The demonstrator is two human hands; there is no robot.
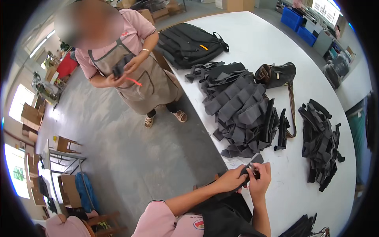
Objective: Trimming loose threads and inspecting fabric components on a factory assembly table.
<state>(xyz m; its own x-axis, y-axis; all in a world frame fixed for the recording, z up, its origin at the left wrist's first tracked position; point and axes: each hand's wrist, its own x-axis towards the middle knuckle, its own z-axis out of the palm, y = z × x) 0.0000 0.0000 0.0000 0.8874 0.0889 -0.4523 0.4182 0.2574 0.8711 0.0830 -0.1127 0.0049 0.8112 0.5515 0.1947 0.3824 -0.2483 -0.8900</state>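
My left hand [232, 179] and my right hand [260, 178] meet at the near edge of the white table [284, 43], both gripping one dark grey fabric piece [256, 159]. The piece sticks up between my fingers, and my right fingertips pinch its middle. Just beyond my hands lies a big heap of similar dark grey fabric pieces [241, 108]. A second pile of black strips [320, 144] lies to the right.
A co-worker in a pink shirt and grey apron [134, 75] stands across the floor, holding dark fabric and a red tool. A black backpack [189, 43] and a brown-black bag with strap [278, 75] rest on the table. Chairs and boxes stand at left.
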